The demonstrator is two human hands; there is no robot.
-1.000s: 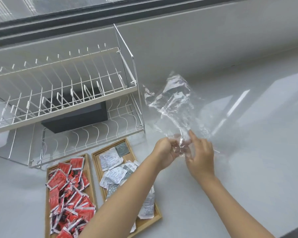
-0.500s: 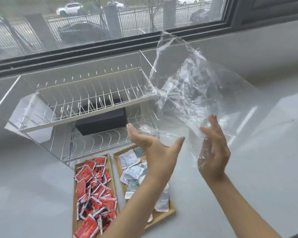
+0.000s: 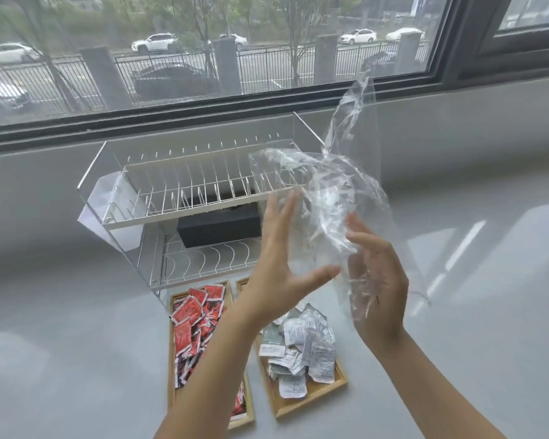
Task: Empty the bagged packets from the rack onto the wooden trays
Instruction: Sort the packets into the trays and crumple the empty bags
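Crumpled bag has drifted lower, veiling rack behind.

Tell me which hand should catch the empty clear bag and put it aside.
Probably the right hand: the clear bag hangs against its fingers, which look slightly curled behind the plastic. The left hand is spread flat beside the bag, over the wooden trays.

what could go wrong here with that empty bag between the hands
1. Both hands, left and right, are open around the bag, so it may float off, perhaps onto the rack.
2. If it drops, it could land on the white packets and hide them.
3. The left forearm hangs over the red packets; lowering it carelessly might sweep some off their tray.
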